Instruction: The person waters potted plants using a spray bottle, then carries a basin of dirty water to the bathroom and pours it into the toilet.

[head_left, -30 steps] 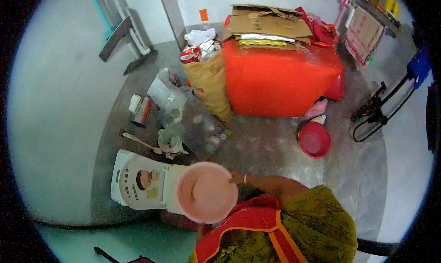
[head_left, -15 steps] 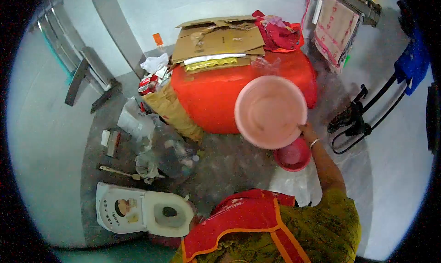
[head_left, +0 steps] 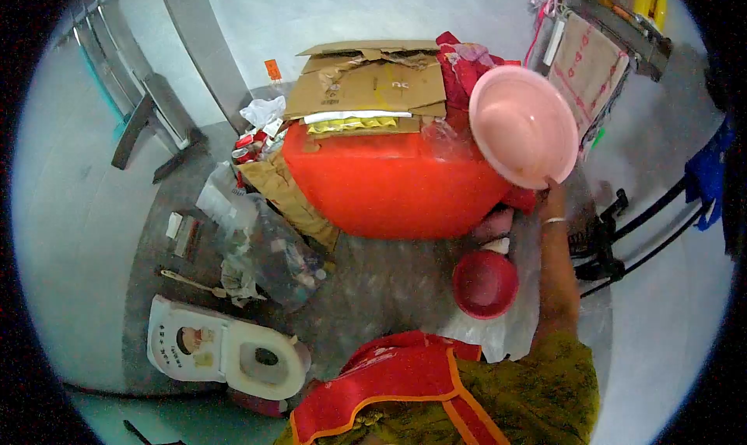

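My right hand [head_left: 553, 199], with a pale band at the wrist, reaches forward and grips the near rim of a pink plastic basin [head_left: 523, 127]. The basin is raised and tilted, its hollow side toward me, in front of the right end of a large red covered block [head_left: 397, 196]. Below it, a smaller dark-pink basin [head_left: 485, 285] rests on the floor. My left hand is not visible; the red apron [head_left: 381, 375] and my body fill the bottom of the view.
Flattened cardboard [head_left: 366, 87] lies on the red block. A clear bag of waste [head_left: 284, 258] and a brown sack [head_left: 292, 196] stand at its left. A potty seat [head_left: 268, 363] is at lower left. Dark metal frames [head_left: 615, 243] stand at right; a towel [head_left: 587, 71] hangs above.
My right hand has carried the pink basin rightward and farther away, tilting it more toward me. The smaller basin and floor beneath are now uncovered. The view has shifted slightly.
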Demonstrator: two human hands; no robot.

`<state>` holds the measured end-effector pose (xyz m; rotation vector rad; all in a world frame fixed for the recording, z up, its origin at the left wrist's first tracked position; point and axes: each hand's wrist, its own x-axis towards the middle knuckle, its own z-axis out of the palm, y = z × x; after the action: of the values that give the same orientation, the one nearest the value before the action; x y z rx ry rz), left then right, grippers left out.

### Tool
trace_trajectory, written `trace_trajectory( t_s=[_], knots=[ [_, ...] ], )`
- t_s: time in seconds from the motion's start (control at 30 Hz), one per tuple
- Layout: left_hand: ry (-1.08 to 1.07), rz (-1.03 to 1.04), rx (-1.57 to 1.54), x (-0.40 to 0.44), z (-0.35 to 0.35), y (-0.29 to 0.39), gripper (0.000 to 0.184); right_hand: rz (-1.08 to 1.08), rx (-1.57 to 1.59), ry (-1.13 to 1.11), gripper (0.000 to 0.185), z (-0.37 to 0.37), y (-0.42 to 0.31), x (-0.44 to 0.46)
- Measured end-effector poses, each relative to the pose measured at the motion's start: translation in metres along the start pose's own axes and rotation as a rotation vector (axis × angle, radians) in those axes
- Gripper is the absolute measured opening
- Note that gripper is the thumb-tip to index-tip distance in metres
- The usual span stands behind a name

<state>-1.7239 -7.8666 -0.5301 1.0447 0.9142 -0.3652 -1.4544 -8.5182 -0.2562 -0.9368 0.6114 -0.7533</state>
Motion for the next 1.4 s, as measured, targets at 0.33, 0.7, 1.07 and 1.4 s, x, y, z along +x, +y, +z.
trace_trajectory(
  t_s=[0.33, 0.7, 1.07, 1.4],
  knots=[
    [0.083, 0.023, 0.076, -0.004, 0.04, 0.007, 0.047, -0.1, 0.188, -0.222, 0.025, 0.175, -0.072, 0.136],
    [0.22, 0.052, 0.149, -0.019, 0.06, 0.018, 0.048, 0.169, 0.286, -0.349, 0.051, 0.402, 0.0, 0.103],
    [0.343, 0.11, 0.131, -0.055, 0.025, -0.007, 0.05, 0.082, -0.158, -0.82, 0.021, 0.431, 0.146, 0.069],
    [0.701, 0.198, 0.146, -0.203, 0.024, -0.271, 0.05, 0.457, -0.748, -2.144, 0.016, 0.098, 0.422, -0.277]
  ],
)
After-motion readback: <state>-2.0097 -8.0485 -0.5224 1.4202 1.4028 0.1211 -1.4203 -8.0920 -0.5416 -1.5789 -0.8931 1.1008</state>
